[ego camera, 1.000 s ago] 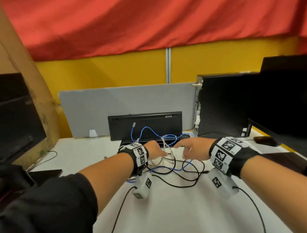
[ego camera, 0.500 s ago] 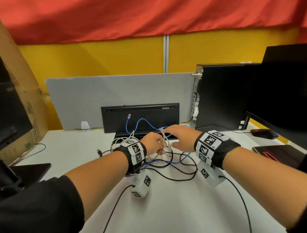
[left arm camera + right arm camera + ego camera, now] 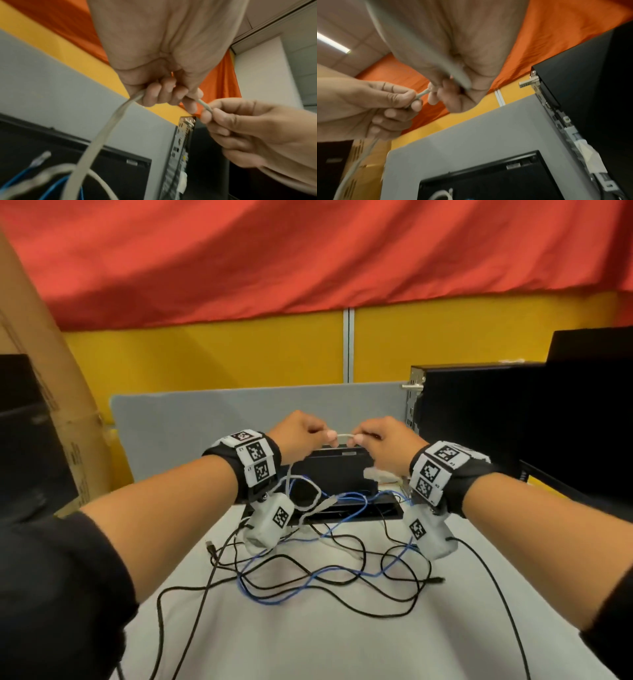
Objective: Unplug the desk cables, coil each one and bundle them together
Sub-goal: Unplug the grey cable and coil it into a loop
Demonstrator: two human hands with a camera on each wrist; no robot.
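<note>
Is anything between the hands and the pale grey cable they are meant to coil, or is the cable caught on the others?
Nothing is between them: the left hand and right hand both pinch the grey cable, holding a short span between them. Its hanging length drops toward the blue cable and black cables on the desk; whether it is snagged there is unclear.

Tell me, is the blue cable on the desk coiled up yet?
No. The blue cable lies loose on the desk, tangled with black cables.

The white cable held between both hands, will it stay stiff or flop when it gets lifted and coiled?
Probably floppy: below the left hand the white cable droops in loose curves. The short span to the right hand looks straight, likely only because it is pulled taut. It seems light, held by fingertip pinches.
</note>
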